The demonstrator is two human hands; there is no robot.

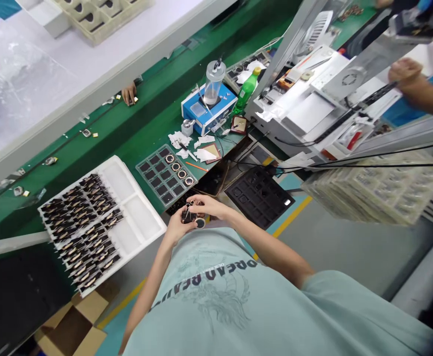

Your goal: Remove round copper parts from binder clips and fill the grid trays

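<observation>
Close to my shirt, my left hand (178, 226) is closed around a small watch-like piece (200, 223) with a round, light-rimmed dark face and black parts. From the other side, my right hand (209, 206) pinches at the black parts of the same piece; its fingertips partly hide them. Just beyond my hands lies a grey compartment tray (156, 195) with dark square pads, several of them bearing round rings. To the left, a white foam tray (138, 217) carries rows of black parts with thin pale stems.
A blue box (192, 111) bears a clear jar (214, 81), with a green bottle (246, 90) beside it. Crumpled tissues and an orange stick (197, 166) lie nearer. A black tray (259, 195) and stacked trays (379, 190) stand right. Another person's hand (129, 94) rests on the green line.
</observation>
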